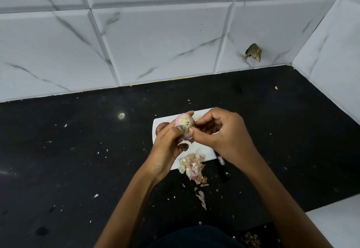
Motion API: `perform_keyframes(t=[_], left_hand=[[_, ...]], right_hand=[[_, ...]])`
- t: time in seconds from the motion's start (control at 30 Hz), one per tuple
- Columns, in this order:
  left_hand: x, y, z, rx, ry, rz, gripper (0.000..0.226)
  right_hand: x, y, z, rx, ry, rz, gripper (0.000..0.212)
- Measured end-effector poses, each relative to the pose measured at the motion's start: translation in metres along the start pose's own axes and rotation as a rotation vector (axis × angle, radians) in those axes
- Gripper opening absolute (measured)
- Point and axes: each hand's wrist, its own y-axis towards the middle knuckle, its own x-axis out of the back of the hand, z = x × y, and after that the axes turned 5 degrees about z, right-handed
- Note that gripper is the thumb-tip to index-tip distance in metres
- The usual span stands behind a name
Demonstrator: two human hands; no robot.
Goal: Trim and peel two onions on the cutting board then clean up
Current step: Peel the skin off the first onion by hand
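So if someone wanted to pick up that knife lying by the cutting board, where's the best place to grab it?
Probably by the black handle of the knife, coming from above on the near side. It lies flat on the counter with the handle end toward the person; the blade end runs under the right hand beside the cutting board.

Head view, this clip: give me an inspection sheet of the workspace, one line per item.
Surface: black countertop, speckled with small peel flecks.
Job's things: white cutting board; one onion held above it, partly peeled; second onion on the board's left edge, skin still on; knife lying at the board's right, mostly hidden by the right arm.
Clutter: pile of peels at the board's near edge, with a trail of scraps toward the person.
Grip: left hand holds the onion; right hand pinches at its skin.
Cables: nothing seen.
Surroundings: white marbled wall tiles, one with a broken hole.
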Motion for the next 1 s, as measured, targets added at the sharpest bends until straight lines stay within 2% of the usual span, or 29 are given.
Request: perform_keyframes(t=[0.1, 0.27, 0.43, 0.57, 0.63, 0.73, 0.77, 0.8, 0.9, 1.0], left_hand=[[0.0, 0.0, 0.0, 0.0, 0.025, 0.013, 0.065], [-0.001, 0.0, 0.002, 0.009, 0.02, 0.036, 0.054], [-0.001, -0.001, 0.004, 0.044, -0.073, 0.023, 0.043], [0.0, -0.002, 0.004, 0.076, -0.115, -0.011, 0.048], [0.001, -0.002, 0.004, 0.088, -0.128, -0.018, 0.045], [0.0, -0.003, 0.003, 0.093, -0.158, -0.014, 0.035], [0.0, -0.003, 0.003, 0.095, -0.157, -0.015, 0.035], [-0.001, -0.003, 0.002, 0.097, -0.144, -0.019, 0.038], [-0.001, -0.003, 0.003, 0.096, -0.057, -0.045, 0.046], [-0.002, -0.002, 0.004, 0.082, 0.059, -0.045, 0.051]], right_hand=[[0.003, 0.001, 0.0, 0.014, -0.014, 0.026, 0.019], [0.002, 0.003, -0.006, -0.009, -0.057, -0.027, 0.002], [0.007, 0.006, -0.009, -0.09, -0.01, 0.033, 0.014], [0.008, 0.003, -0.011, -0.107, -0.093, 0.024, 0.029], [0.011, 0.001, -0.011, -0.122, -0.177, 0.09, 0.031], [0.015, 0.0, -0.008, -0.179, -0.199, 0.311, 0.005], [0.014, -0.001, -0.009, -0.184, -0.202, 0.337, 0.008], [0.013, -0.001, -0.01, -0.175, -0.183, 0.312, 0.011], [0.004, 0.001, -0.007, -0.144, -0.054, 0.089, 0.006], [-0.007, 0.001, -0.003, -0.129, -0.016, 0.016, 0.014]])
